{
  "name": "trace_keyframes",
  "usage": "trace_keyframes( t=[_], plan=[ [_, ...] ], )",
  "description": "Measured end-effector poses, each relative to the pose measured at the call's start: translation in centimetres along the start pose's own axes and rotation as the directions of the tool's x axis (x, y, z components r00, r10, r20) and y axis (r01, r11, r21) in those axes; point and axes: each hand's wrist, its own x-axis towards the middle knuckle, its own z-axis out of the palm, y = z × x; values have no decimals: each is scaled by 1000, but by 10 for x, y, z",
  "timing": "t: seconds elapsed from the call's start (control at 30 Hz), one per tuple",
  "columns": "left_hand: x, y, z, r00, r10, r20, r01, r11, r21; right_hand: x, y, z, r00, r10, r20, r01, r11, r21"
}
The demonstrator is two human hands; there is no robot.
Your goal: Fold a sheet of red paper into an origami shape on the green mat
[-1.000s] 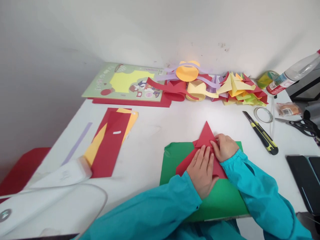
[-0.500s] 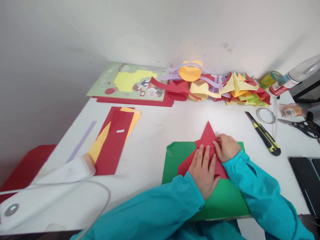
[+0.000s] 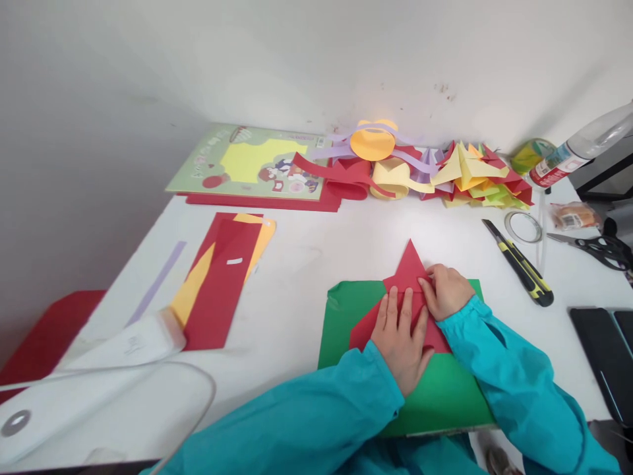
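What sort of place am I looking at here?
Probably a paper-craft work table, set against a wall: a folded red paper is being worked, colourful folded paper pieces are heaped behind, and a utility knife lies out.

Single head cam looks fwd & down over tbl (image 3: pixel 287 264) twd wall (image 3: pixel 277 59), fairly close in.

White table (image 3: pixel 297 284): green sheet (image 3: pixel 435 399) at the near edge; purple strip (image 3: pixel 157 284) at left; cutter (image 3: pixel 519 264), tape (image 3: pixel 508 228) and scissors (image 3: pixel 604 248) at right.
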Motion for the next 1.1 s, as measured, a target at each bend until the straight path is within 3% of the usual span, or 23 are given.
trace_keyframes(
  t=[0.1, 0.2, 0.3, 0.43, 0.67, 1.1],
  plan=[
    [1, -3, -2, 999, 31, -9, -31, 999, 12, 2, 5, -3, 997, 50, 54, -58, 985, 161],
    [5, -6, -3, 998, 54, -20, -54, 998, 35, 5, 14, -6, 978, 145, 151, -193, 902, 386],
    [11, -8, -4, 998, 50, -27, -49, 997, 61, 10, 24, -8, 947, 199, 252, -301, 822, 484],
    [18, -7, -5, 999, 42, -30, -38, 994, 103, 13, 28, -11, 916, 233, 328, -368, 813, 450],
    [21, -5, -8, 999, 48, -26, -44, 990, 135, 14, 27, -21, 897, 169, 407, -339, 856, 391],
    [20, -3, -6, 999, 36, -22, -33, 991, 133, 15, 31, -18, 906, 159, 393, -313, 876, 367]
  ],
)
